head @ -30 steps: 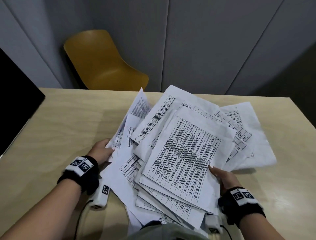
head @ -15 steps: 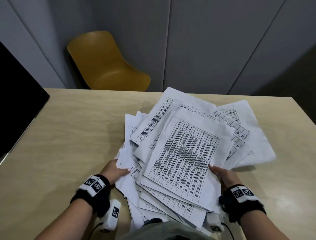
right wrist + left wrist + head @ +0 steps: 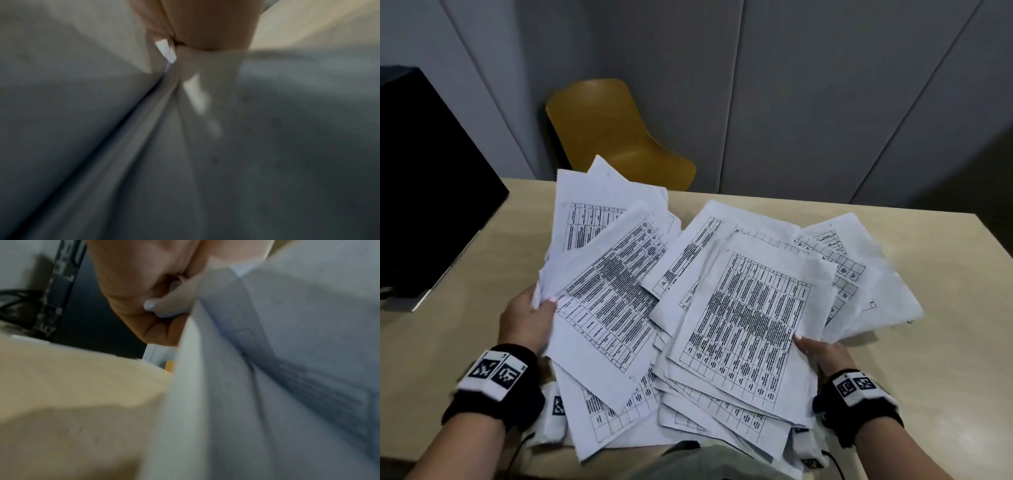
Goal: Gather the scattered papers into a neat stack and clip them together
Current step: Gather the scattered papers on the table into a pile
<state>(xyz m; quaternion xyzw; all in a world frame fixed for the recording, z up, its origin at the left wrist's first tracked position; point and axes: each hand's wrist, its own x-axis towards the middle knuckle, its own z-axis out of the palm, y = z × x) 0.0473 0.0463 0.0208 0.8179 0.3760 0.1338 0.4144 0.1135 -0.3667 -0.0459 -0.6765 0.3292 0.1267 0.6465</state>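
A loose pile of printed white papers (image 3: 750, 318) with black tables covers the near middle of the light wooden table (image 3: 465, 274). My left hand (image 3: 530, 318) grips a bunch of sheets (image 3: 606, 274) by their left edge and holds them tilted up off the pile; the left wrist view shows my fingers (image 3: 164, 305) curled round that paper edge (image 3: 205, 369). My right hand (image 3: 815, 349) pinches the right edge of the top sheets, thumb on top. In the blurred right wrist view my right hand (image 3: 174, 47) pinches fanned paper edges (image 3: 123, 129). No clip is in view.
A yellow chair (image 3: 613, 137) stands behind the table's far edge. A black monitor (image 3: 424, 178) on a silver base sits at the table's left side. Grey wall panels (image 3: 808, 85) rise behind. Bare tabletop shows to the left and right of the pile.
My left hand has taken hold of the left sheets and lifted them up and forward, so they now stand tilted above the pile. My right hand keeps its hold on the right edge.
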